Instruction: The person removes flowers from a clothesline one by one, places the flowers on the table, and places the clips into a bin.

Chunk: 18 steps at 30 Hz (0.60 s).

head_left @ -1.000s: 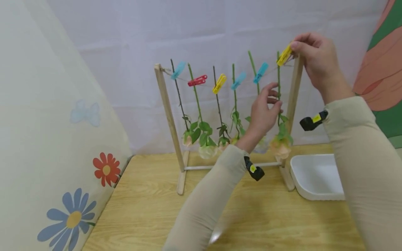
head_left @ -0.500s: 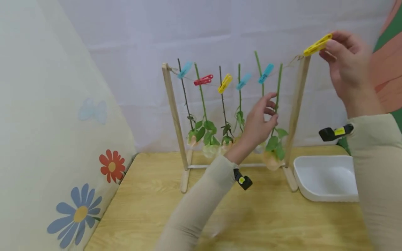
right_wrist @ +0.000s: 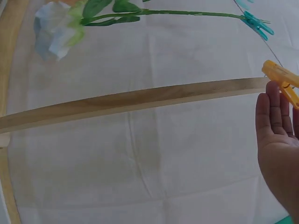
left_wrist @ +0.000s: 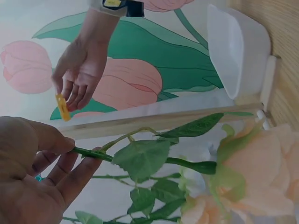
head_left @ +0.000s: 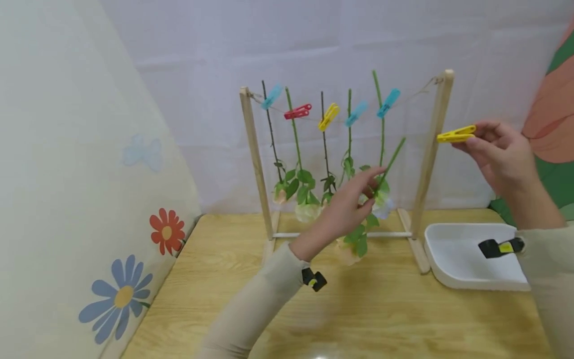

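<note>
My left hand (head_left: 347,204) pinches the green stem of a peach rose (left_wrist: 257,168), which hangs head down and tilted in front of the rack. In the left wrist view its stem (left_wrist: 91,153) runs between thumb and fingers. To the right of the rack, my right hand (head_left: 506,154) pinches a yellow clothespin (head_left: 456,134) at its handle end, with nothing in its jaws. Several other roses hang upside down from a string, held by blue, red and yellow clothespins; the nearest is a pale rose (right_wrist: 56,30) under a blue clothespin (head_left: 388,103).
The wooden rack (head_left: 253,159) stands on the table (head_left: 381,309) before a white cloth backdrop. A white basin (head_left: 471,259) sits at the rack's right foot. A wall with painted flowers (head_left: 123,296) bounds the left side.
The yellow clothespin has come off the string and moved right, then down, in my right hand. My left hand has drawn the peach rose down, left and toward me, off the line.
</note>
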Each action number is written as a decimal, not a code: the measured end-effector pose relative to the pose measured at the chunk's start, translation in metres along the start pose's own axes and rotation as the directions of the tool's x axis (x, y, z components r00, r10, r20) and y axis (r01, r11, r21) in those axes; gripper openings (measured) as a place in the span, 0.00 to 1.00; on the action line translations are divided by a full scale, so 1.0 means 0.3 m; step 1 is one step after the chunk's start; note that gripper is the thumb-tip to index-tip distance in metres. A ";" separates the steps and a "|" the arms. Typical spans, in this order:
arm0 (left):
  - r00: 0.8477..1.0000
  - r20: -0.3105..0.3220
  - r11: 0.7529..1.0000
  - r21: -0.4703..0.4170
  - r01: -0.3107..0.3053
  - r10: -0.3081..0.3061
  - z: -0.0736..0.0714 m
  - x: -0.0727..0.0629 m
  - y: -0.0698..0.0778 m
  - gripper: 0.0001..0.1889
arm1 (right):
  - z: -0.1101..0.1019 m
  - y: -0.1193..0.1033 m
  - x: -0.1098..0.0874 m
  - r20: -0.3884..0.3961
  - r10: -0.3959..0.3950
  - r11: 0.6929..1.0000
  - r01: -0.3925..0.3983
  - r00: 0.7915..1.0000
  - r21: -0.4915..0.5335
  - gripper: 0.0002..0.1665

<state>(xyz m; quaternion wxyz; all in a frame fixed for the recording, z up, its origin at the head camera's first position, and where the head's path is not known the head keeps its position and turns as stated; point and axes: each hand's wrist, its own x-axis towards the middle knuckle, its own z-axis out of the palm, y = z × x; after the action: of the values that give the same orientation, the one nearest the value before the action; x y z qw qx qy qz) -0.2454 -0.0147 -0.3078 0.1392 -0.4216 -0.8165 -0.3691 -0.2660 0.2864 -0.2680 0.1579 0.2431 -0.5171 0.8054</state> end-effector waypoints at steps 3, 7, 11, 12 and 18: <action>1.000 0.024 0.999 0.036 -0.005 0.005 -0.016 -0.036 -0.014 0.34 | -0.020 0.019 -0.028 0.004 0.030 1.000 -0.030 1.000 -0.009 0.12; 0.998 0.054 0.993 0.113 -0.020 0.014 -0.035 -0.076 -0.031 0.34 | -0.040 0.040 -0.056 0.015 0.044 0.999 -0.044 0.999 0.000 0.13; 0.995 0.101 0.975 0.220 -0.038 0.016 -0.051 -0.117 -0.045 0.34 | -0.058 0.060 -0.084 0.026 0.055 0.998 -0.055 0.998 0.005 0.13; 0.993 0.118 0.969 0.246 -0.038 0.009 -0.054 -0.128 -0.048 0.34 | -0.063 0.066 -0.093 0.026 0.054 0.999 -0.054 0.998 -0.004 0.13; 0.980 0.200 0.922 0.383 -0.055 -0.024 -0.062 -0.191 -0.057 0.34 | -0.101 0.101 -0.155 0.011 0.064 0.998 -0.063 0.998 -0.026 0.13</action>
<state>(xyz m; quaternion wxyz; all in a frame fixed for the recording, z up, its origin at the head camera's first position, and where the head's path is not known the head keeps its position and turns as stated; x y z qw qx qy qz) -0.2256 -0.0679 -0.3343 0.1396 -0.4274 -0.8797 -0.1552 -0.2497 0.3013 -0.3273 0.1322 0.2294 -0.5358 0.8018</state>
